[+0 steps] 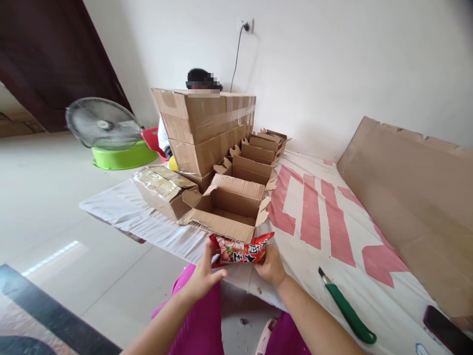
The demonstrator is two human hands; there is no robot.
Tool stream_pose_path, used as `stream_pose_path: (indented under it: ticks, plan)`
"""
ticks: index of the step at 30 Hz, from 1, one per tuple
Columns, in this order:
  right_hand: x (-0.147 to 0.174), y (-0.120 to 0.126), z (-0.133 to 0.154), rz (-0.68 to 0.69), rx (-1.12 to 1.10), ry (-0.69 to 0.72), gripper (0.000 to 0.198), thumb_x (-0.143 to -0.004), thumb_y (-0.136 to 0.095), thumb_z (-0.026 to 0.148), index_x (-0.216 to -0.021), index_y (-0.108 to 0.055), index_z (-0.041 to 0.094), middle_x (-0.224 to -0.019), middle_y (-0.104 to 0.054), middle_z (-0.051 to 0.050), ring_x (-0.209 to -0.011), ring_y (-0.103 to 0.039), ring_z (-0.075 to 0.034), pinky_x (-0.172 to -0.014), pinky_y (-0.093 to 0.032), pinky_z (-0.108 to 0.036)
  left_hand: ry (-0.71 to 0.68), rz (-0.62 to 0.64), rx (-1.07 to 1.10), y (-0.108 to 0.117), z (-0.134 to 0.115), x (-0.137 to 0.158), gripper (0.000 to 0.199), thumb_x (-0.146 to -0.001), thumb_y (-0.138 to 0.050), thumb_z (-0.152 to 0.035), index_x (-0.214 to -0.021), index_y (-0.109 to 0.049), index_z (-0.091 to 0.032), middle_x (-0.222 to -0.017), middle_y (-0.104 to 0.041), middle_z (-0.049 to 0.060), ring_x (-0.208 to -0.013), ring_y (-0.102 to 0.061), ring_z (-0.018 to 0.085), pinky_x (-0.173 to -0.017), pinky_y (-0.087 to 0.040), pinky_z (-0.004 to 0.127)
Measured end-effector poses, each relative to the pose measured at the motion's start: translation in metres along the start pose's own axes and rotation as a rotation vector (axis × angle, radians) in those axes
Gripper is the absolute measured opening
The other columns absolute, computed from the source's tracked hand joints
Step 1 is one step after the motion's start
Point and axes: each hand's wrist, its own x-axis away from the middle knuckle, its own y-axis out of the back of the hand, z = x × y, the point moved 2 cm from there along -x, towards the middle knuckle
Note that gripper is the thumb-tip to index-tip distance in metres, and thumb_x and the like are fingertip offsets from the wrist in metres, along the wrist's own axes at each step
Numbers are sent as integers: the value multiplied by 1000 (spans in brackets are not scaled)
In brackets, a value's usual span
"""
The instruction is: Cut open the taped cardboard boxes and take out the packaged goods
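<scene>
Between my two hands is a red food packet with white and black lettering and a food picture, held just in front of an open cardboard box. My left hand grips the packet's left end, its thumb pointing inward below. At the right end, my right hand has its fingers closed around the packet. The open box stands at the table's near side with its flaps spread, and the part of its inside that shows is bare cardboard. Behind it several more open boxes run in a row toward the wall.
Stacked taped cartons rise left of the row, with a person partly hidden behind. A taped box sits at the left. A green utility knife and a dark phone-like object lie right. A large cardboard sheet leans far right.
</scene>
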Motion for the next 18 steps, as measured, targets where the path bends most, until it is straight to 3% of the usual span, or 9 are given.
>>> stream_pose_path:
  ticks: [2,3,6,9,14,16,18]
  plan:
    - [3,-1,5,131,-45,123,35,-72,-68,36,-103,-64,20,-95,-71,-9,-90,-64,-29,-81,-47,-39,13,64,-167,5,-3,3,90,-51,-86,-45,-129,-48,-23,-129,-61,15,-118,-60,34,-98,-50,50]
    - [4,-1,7,184,-68,172,46,-72,-70,41,-111,-62,20,-102,-70,-10,-95,-64,-30,-84,-47,-41,48,76,-149,8,-5,2,88,-52,-86,-41,-128,-47,-22,-125,-63,15,-115,-62,34,-97,-51,50]
    - [7,-2,5,194,-103,180,63,-73,-70,53,-122,-56,17,-103,-68,-12,-93,-63,-29,-84,-49,-41,99,21,-162,22,-14,-16,75,-52,-85,-42,-115,-52,-18,-102,-70,12,-94,-69,32,-86,-56,48]
    - [9,-5,-1,154,-108,113,46,-82,-62,46,-116,-56,15,-86,-65,-8,-76,-61,-22,-76,-51,-37,25,-113,-359,39,-25,-36,69,-49,-84,-47,-105,-55,-18,-95,-68,9,-94,-67,32,-88,-54,51]
    - [6,-7,-1,160,-77,57,18,-86,-57,28,-100,-60,19,-83,-63,-5,-74,-59,-18,-71,-50,-32,-273,-383,-691,40,-26,-29,83,-62,-76,-54,-129,-42,-18,-120,-52,14,-114,-54,34,-100,-45,55]
    - [5,-6,0,161,-88,38,13,-84,-57,23,-97,-61,19,-84,-63,-5,-74,-60,-17,-71,-50,-31,-357,-488,-718,32,-18,-16,77,-69,-73,-54,-129,-41,-18,-113,-52,12,-103,-56,29,-92,-50,51]
    - [5,-6,1,162,-94,30,12,-84,-56,18,-94,-61,20,-86,-63,-5,-74,-61,-17,-71,-50,-30,-414,-448,-707,21,-10,-6,65,-73,-71,-52,-123,-44,-20,-100,-53,7,-89,-57,24,-83,-53,45]
